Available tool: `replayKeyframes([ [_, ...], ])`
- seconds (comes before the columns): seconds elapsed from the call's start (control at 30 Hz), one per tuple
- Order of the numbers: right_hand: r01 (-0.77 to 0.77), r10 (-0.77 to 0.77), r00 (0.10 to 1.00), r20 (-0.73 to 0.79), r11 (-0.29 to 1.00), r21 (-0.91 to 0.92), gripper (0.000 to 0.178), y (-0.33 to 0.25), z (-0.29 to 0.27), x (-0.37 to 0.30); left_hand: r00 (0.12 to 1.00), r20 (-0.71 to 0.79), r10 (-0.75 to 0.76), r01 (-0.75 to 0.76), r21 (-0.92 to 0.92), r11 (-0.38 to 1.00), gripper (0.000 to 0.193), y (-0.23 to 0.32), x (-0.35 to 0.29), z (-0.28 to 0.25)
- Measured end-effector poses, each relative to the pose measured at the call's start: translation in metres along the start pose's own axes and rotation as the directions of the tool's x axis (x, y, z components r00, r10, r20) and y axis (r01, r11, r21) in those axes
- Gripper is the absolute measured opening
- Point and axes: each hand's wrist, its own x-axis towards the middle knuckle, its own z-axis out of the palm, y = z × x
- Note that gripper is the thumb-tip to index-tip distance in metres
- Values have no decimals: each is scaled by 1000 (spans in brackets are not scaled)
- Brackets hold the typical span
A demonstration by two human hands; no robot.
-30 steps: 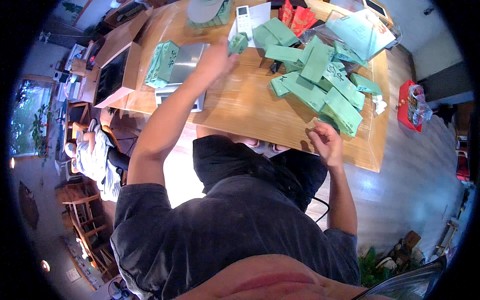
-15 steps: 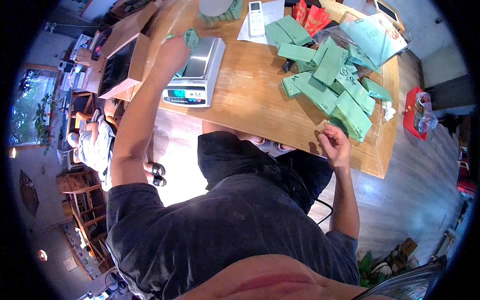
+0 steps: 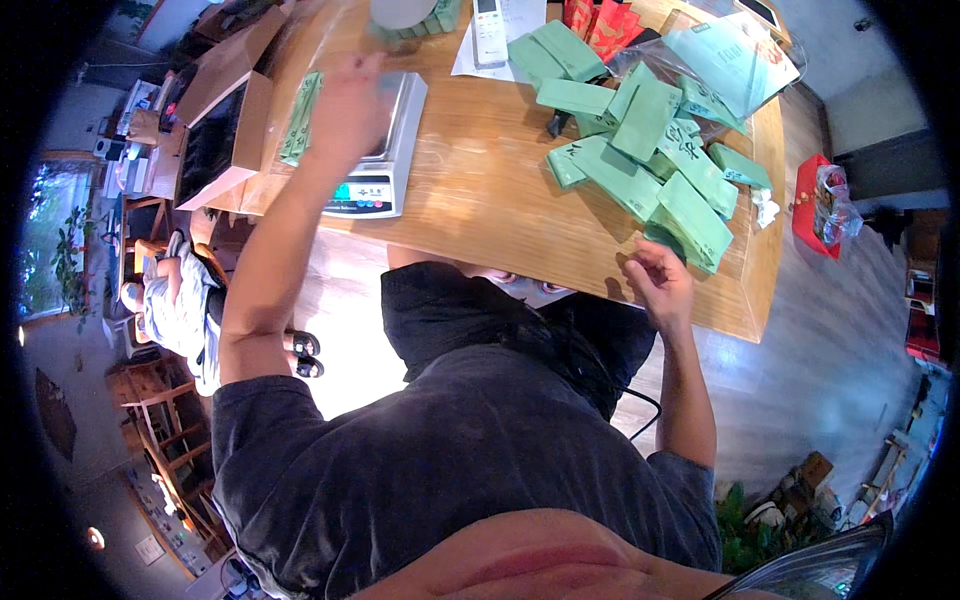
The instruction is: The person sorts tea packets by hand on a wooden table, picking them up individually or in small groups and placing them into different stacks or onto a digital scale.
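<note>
My left hand [image 3: 350,105] hangs over the digital scale [image 3: 408,130], its fingers smeared by motion. The hand covers much of the metal pan, and no packet shows in it. Left of the scale, close to the hand, lie narrow green paper packets [image 3: 300,118] with dark writing; their exact number is unclear. My right hand [image 3: 660,280] is at the table's near edge, its fingers loosely curled and apart, with nothing seen between them. Just beyond it is a heap of green packets [image 3: 640,125], the nearest packet [image 3: 692,225] lying tilted.
An open cardboard box [image 3: 225,140] stands left of the wooden table [image 3: 480,190]. At the back are a round-topped green stack [image 3: 415,25], a white remote [image 3: 489,35] on paper and red packets [image 3: 605,28]. A clear bag [image 3: 735,60] lies behind the heap; a red box [image 3: 815,210] is beyond the table.
My left hand has come off the green packet it held at the scale's left side and moved right over the pan. The packet now lies beside the scale. My right hand stays near the heap.
</note>
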Motion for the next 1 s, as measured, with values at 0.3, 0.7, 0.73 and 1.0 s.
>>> replayKeyframes([
  [0.3, 9, -9, 1000, 3, 999, 33, 31, 7, -4, 0, 943, 325, 69, 145, -588, 796, 43, 157, 16, 71],
  [0.7, 44, -44, 999, 11, 999, 22, 31, 17, -5, 3, 983, 45, -179, 159, -703, 694, 30, 131, 27, 44],
  [0.73, 26, -27, 1000, 12, 999, 17, 31, 15, -5, 2, 979, 34, -203, 163, -731, 663, 30, 127, 25, 31],
  [1.0, -92, 77, 989, 130, 990, 106, 29, -24, -6, 6, 939, 23, -343, 253, -724, 642, 28, 98, -2, -42],
])
